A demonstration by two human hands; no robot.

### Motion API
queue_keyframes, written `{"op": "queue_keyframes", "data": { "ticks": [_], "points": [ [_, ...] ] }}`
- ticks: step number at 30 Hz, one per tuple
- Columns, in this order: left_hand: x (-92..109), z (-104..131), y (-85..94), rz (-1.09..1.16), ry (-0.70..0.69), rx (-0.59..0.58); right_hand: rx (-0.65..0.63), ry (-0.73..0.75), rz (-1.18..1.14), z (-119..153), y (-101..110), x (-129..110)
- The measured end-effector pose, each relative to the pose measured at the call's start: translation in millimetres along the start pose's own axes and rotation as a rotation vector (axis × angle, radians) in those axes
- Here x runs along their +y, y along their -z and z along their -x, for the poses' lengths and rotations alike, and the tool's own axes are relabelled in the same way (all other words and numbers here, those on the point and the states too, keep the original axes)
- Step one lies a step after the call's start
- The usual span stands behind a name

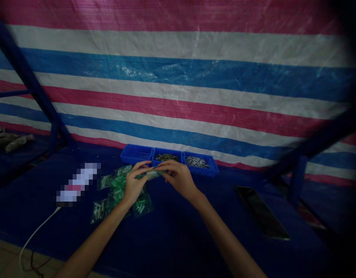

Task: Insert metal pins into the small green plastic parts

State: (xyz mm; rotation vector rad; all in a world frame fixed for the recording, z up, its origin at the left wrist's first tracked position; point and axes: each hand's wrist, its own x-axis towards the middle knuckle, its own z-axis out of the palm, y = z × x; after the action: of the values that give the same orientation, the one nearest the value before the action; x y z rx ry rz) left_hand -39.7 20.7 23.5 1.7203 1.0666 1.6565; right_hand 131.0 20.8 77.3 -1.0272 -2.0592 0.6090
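Note:
Between my two hands is a small clear plastic bag (153, 175), pinched at either side; what lies inside it is blurred. My left hand (135, 183) grips its left edge with thumb and fingers, above a heap of similar small bags (117, 190) holding green and whitish pieces. My right hand (180, 178) holds the right edge, its fingers bent. Just behind the hands stand joined blue bins: the middle bin (167, 151) contains brownish metal screws or pins (166, 157), and the right bin (214, 166) contains silvery ones (196, 161).
The left blue bin (136, 153) stands beside the others. A dark phone-like slab (263, 212) lies at right on the blue table (178, 239). At left is a blurred-out device (78, 183) with a white cable (35, 231). Blue frame posts and a striped sheet (178, 69) rise behind.

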Motion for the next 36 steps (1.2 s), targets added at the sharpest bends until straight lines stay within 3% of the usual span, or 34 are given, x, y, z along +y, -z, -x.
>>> {"op": "queue_keyframes", "data": {
  "ticks": [4, 9, 13, 15, 17, 21, 27, 31, 36],
  "points": [
    [4.2, 0.5, 2.7, -0.192, -0.134, -0.025, 0.050, 0.015, 0.183, 0.8, 4.9, -7.3],
    [-1.4, -3.5, -0.6, -0.196, -0.082, 0.037, 0.032, -0.173, 0.208, 2.6, 5.3, -11.8],
    [-16.8, -31.3, 6.3, -0.326, -0.051, 0.142, -0.028, -0.216, 0.303, 8.2, -8.5, -8.8],
    [-26.5, -51.4, 13.0, -0.585, 0.037, 0.153, -0.148, -0.196, 0.349, 12.1, -18.3, -6.9],
    [-36.8, -69.5, 18.3, -0.833, 0.164, 0.090, -0.278, -0.132, 0.333, 16.0, -28.4, -5.3],
    [-55.1, -89.6, 17.6, -0.939, 0.242, -0.029, -0.482, -0.029, 0.233, 22.0, -44.7, -1.3],
    [-69.7, -100.5, 7.9, -0.994, 0.315, -0.280, -0.528, -0.037, 0.205, 22.9, -54.4, 6.4],
    [-64.5, -100.3, 9.2, -1.006, 0.317, -0.264, -0.500, -0.038, 0.156, 23.0, -60.3, 13.8],
    [-35.3, -92.7, 15.4, -0.960, 0.271, -0.189, -0.522, -0.144, 0.044, 20.7, -67.9, 20.8]
  ]
}}
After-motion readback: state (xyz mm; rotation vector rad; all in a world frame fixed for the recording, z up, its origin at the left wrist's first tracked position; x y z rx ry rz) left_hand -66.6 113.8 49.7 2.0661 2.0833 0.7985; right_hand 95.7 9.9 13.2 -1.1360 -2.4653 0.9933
